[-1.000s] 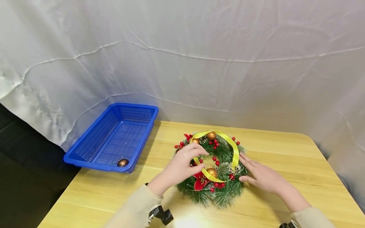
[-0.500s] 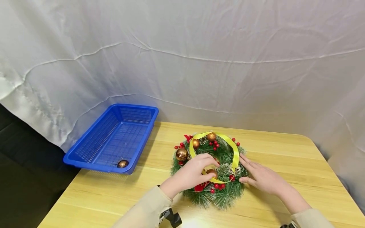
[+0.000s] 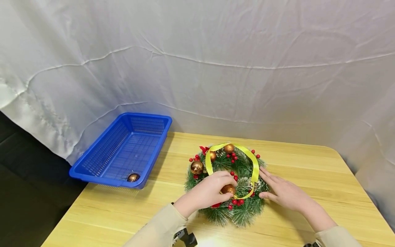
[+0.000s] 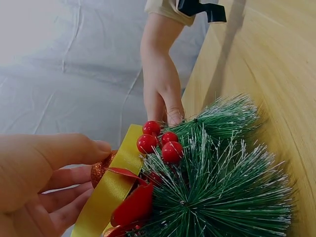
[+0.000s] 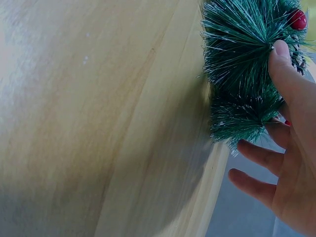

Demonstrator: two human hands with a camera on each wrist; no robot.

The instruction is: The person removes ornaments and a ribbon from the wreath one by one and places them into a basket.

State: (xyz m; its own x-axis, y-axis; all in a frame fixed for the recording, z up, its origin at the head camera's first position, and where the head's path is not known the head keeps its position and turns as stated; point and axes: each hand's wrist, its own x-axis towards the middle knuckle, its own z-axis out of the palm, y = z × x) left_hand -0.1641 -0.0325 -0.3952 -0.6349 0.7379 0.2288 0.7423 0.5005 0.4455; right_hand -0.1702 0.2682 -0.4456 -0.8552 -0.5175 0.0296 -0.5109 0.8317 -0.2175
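Observation:
A green Christmas wreath with red berries lies on the table. My left hand reaches over its near inner side, thumb and fingers round a glittery copper bauble. In the left wrist view, the thumb lies on that bauble, beside a yellow ribbon and a red petal. The ribbon forms a loop over the wreath. My right hand rests against the wreath's right edge, its fingers extended; the right wrist view shows the thumb on the green needles.
On the left stands a blue plastic basket with a shiny copper bauble in its near corner. More baubles sit on the wreath, among them a shiny one at its left. A pale curtain hangs behind the wooden table.
My left hand has moved right and toward the near side of the wreath, and its fingers have closed round the glittery bauble. The right hand has stayed in place.

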